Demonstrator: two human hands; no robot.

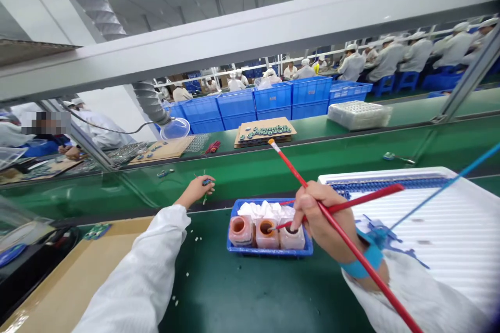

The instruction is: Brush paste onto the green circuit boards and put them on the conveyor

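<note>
- Gripping a long red-handled paintbrush (294, 170), the curled fingers (308, 203) of the right hand (320, 218) are closed around it, its bristle end pointing up and away past the fingertips and its handle running down behind the wrist.
- Crossing the same fingers, a second red stick (363, 200) lies tilted, one end reaching just over the jars below the fingertips.
- Sitting directly under those fingers, a blue plastic tray (269, 253) holds three squat paint jars (266, 234), their mouths open, with white tissue (261, 210) bunched behind them.
- Reaching forward on the other side, the left hand (193, 191) has its arm stretched out low, its fingers (209, 180) closed on a small blue part (207, 182), too small to make out in detail.
- Spreading beneath both hands, the green desk (250, 291) is dotted with small white bits near the left wrist.
- Lying just beyond the right wrist, with its blue strap (365, 265), a white ribbed tray (425, 229) carries a row of small blue parts (390, 183).
- Farther out past the fingers, a green conveyor (344, 140) carries a cardboard sheet of green parts (265, 131), with blue crates (273, 99) and seated co-workers (386, 57) beyond.
</note>
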